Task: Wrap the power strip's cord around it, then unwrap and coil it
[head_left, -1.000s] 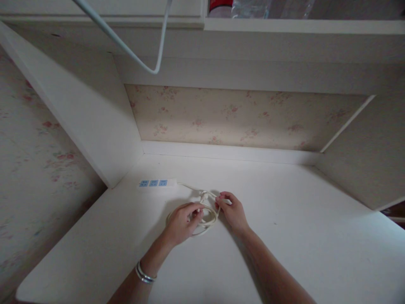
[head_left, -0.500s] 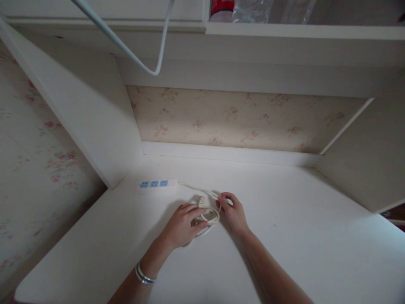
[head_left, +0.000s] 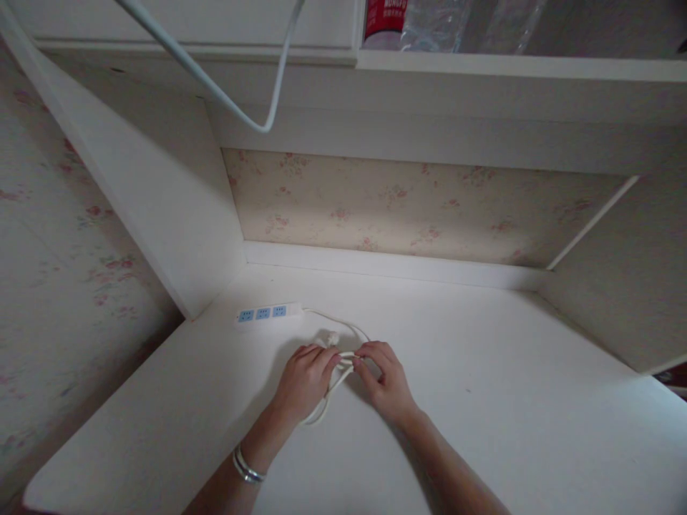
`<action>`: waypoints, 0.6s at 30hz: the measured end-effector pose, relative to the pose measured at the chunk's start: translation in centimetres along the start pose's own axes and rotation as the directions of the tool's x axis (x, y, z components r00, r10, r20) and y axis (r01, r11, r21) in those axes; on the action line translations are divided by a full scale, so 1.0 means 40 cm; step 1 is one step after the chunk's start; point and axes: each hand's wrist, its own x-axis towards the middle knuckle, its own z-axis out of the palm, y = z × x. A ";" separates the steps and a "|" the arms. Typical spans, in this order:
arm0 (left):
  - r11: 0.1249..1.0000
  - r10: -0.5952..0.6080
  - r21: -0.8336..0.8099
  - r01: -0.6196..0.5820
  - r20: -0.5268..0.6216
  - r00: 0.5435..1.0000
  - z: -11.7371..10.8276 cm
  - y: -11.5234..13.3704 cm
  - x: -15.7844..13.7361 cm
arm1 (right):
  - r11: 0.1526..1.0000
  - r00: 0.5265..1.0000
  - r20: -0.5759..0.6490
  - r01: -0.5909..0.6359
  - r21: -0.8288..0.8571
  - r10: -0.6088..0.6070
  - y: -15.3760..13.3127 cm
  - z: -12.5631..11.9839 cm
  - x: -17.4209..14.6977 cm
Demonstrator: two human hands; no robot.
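Note:
A white power strip with three blue sockets lies at the left of the white desk. Its cream cord runs right and curves down into a loose coil between my hands. My left hand is closed on the left side of the coil, thumb and fingers pinching it. My right hand grips the cord's right side between thumb and fingertips. Just above my left fingers, the plug pokes out. Cord loops hang down beside my left wrist; part of the coil is hidden by the fingers.
White side panels stand left and right of the desk. Overhead is a shelf holding a red container and clear plastic. A pale bent rod or cable hangs at the upper left, near the camera.
My right hand has moved left and slightly down, bringing the cord to the coil. My left fingers have closed more tightly on the loops. The view has shifted slightly.

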 end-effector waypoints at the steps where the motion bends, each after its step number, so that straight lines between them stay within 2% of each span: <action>1: 1.000 -0.014 -0.009 0.014 -0.020 1.000 0.003 -0.003 -0.001 | 1.000 1.000 0.013 0.022 -0.011 -0.022 -0.002 0.002 -0.001; 5: 0.994 -0.097 -0.050 0.094 -0.079 0.992 0.017 -0.013 -0.005 | 0.998 0.998 0.024 0.059 -0.021 -0.059 -0.002 0.008 -0.002; 9: 0.978 -0.189 -0.109 0.180 -0.080 0.979 0.022 -0.013 -0.005 | 0.998 0.996 0.058 0.062 -0.013 -0.061 -0.007 0.009 -0.002; 13: 0.947 -0.266 -0.208 0.246 -0.073 0.961 0.016 -0.006 -0.003 | 0.999 0.992 0.124 0.020 0.045 -0.025 -0.013 0.010 0.001; 18: 0.914 -0.340 -0.266 0.306 -0.090 0.936 0.011 -0.007 0.001 | 0.981 0.995 0.091 -0.062 0.186 0.046 -0.010 0.010 0.008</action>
